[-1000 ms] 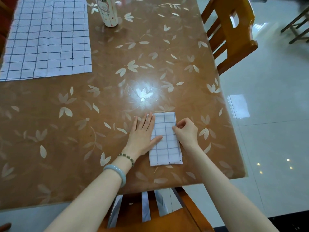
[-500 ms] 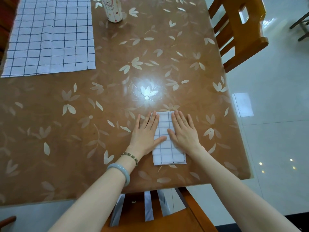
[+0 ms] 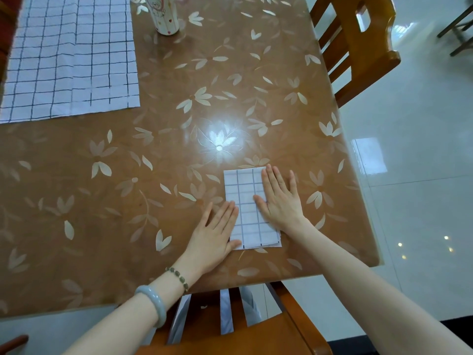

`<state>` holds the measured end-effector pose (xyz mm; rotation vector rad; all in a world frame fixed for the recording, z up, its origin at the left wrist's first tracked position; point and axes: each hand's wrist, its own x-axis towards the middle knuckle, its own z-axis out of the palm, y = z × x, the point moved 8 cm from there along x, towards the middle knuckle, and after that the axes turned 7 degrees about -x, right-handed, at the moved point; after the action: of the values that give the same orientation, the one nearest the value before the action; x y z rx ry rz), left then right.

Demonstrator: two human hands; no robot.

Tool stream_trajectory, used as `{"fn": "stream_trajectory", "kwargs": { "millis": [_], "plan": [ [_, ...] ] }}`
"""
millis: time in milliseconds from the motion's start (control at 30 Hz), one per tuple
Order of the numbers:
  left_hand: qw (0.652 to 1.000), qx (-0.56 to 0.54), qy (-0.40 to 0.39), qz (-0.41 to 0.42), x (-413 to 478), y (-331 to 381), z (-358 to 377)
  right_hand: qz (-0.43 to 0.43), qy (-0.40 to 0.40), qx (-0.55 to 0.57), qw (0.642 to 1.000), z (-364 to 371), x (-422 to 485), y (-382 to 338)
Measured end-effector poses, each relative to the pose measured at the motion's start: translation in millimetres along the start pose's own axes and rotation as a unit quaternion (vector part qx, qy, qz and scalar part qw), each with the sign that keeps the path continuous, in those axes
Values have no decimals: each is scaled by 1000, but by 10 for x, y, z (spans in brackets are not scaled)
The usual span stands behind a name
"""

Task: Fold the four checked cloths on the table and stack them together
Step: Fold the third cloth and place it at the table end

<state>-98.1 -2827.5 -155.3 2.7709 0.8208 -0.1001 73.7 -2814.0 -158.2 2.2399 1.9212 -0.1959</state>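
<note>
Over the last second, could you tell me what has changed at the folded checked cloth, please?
The right hand uncurled from the right edge of the folded white checked cloth and now presses flat on it. The left hand slid back toward its near left corner. That cloth, the spread-out checked cloth and the decorated white cup stayed put.

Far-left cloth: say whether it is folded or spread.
Spread. The cloth lies flat and wide on the table, only crease lines across it.

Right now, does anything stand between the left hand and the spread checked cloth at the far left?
Nothing visible does. Only tabletop lies between the left hand and the spread cloth; the cup stands aside, to its right.
</note>
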Motion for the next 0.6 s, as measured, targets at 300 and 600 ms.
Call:
{"fn": "stream_trajectory", "kwargs": {
  "millis": [300,600],
  "plan": [
    [999,-17,-32,-31,-101,16,38,-24,97,6,995,-310,-147,-416],
    [998,-18,-36,-44,-121,3,35,-1,-14,6,1000,104,-629,-72]
  ]
}}
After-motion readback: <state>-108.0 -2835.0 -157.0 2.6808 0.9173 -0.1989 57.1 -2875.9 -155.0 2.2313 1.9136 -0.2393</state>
